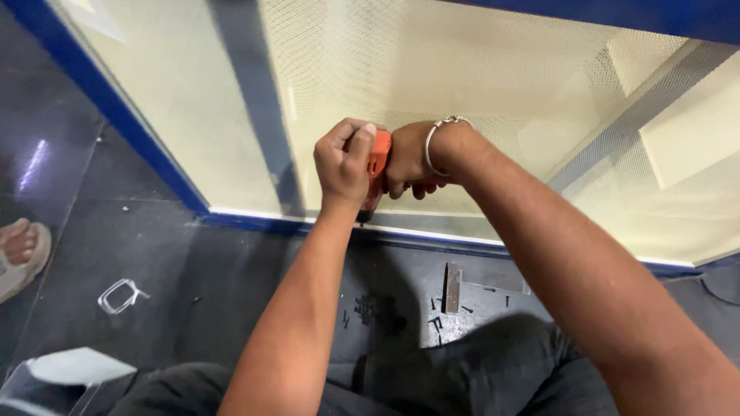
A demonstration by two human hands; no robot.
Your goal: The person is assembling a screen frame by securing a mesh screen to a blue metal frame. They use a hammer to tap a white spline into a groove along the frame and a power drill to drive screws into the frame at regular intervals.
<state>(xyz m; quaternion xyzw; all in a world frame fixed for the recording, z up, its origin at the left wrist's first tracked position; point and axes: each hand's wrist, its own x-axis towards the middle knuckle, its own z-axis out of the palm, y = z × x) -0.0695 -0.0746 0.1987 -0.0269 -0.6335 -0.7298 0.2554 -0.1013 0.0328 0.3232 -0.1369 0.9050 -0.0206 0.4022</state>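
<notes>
A large cream mesh panel (462, 85) in a blue frame (254, 223) stands on the dark floor (154, 254) and fills most of the view. Against its lower edge, both hands hold an orange power tool (378, 166), its tip pointing down at the frame's bottom rail. The left hand (344, 163) is wrapped tightly round the tool's body from the left; the right hand (416, 166), with a metal bangle (435, 142) at the wrist, is clamped on it from the other side. The tool looks rigid and fairly heavy, with a hard plastic shell, best gripped round the body with both hands, as here. A small metal bracket (453, 289) and scattered dark screws (370, 308) lie on the floor below.
</notes>
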